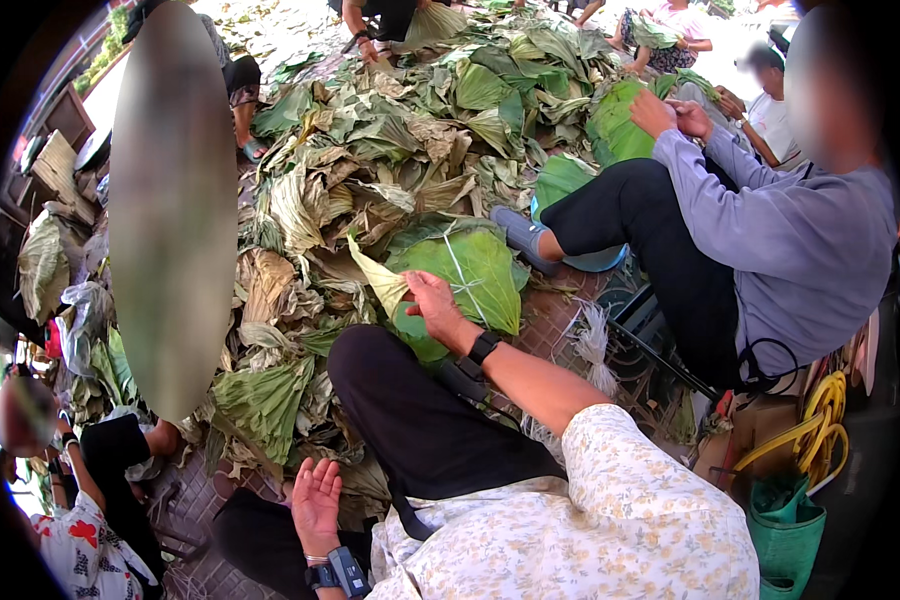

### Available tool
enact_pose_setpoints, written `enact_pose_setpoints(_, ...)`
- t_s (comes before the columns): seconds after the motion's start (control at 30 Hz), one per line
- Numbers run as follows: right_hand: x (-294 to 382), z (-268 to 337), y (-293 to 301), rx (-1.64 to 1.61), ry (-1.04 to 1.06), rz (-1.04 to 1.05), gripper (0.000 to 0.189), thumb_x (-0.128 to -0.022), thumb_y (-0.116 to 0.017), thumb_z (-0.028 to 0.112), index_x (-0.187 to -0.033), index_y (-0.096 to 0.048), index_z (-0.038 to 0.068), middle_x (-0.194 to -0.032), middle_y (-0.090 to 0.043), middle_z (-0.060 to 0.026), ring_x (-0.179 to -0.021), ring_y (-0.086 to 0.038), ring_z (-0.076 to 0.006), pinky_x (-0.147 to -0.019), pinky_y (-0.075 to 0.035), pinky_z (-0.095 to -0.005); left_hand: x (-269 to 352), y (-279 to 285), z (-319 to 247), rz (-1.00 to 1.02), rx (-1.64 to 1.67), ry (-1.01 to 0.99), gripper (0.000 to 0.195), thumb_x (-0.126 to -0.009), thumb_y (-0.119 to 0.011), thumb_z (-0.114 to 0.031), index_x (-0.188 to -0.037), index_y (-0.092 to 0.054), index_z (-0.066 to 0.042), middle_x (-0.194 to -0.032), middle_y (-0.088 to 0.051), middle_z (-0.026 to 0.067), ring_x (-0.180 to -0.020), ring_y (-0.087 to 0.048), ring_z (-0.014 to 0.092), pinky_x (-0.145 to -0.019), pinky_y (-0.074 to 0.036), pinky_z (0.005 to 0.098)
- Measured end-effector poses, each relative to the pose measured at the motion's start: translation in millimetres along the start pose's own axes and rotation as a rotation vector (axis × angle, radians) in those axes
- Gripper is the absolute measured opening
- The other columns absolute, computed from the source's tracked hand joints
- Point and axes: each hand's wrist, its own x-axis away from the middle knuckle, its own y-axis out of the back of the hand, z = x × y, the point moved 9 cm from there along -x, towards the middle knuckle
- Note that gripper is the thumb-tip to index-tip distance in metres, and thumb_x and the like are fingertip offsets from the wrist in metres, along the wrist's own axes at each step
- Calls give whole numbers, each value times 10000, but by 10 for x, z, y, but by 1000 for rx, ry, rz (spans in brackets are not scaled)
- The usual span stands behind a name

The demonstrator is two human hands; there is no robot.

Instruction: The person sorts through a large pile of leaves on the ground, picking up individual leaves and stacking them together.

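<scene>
My right hand, a dark band on its wrist, pinches the edge of a pale folded leaf. Just beyond it lies a stack of large green leaves, apparently lotus leaves, with white string tied across the top. My left hand is palm up near my lap, fingers apart and empty, with a bracelet and a dark wrist device. A wide heap of dried and green leaves spreads in front of me. A crumpled green leaf lies on the heap's near side, beyond my left hand.
A co-worker in a grey-purple shirt sits at right, holding a green leaf. White strings lie on the paving between us. A yellow hose and a green bag stand at lower right. Other people sit around the heap.
</scene>
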Motion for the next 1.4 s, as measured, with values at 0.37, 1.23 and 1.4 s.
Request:
enact_pose_setpoints(0.37, 2452, 1039, -2191, 715, 1023, 1002, 317, -818, -622, 246, -1024, -578, 9, -963, -611, -126, -876, -590, -296, -713, -481, -345, 433, -788, -1034, 224, 49, -511, 502, -895, -527, -319, -1309, -390, -70, -1254, -482, 122, -1164, -456, 246, -902, -423, 370)
enact_pose_setpoints(1.23, 3278, 805, -2532, 783, 205, 1762, 633, -711, -730, 413, -1189, -547, 39, -1078, -613, -98, -980, -576, -191, -837, -438, -328, 1116, -286, -1615, 33, 286, -779, 288, -957, -427, -202, -1190, -483, -43, -1122, -562, 76, -981, -575, 182, -821, -495, 325)
enact_pose_setpoints(1.4, 2938, 645, -2380, 750, 61, 1472, 424, -797, -687, 248, -1118, -576, -6, -979, -644, -65, -881, -599, -121, -763, -466, -267, 1224, -107, -1732, 52, 328, -821, 319, -943, -466, -230, -1214, -465, -62, -1157, -557, 54, -1016, -569, 193, -834, -498, 345)
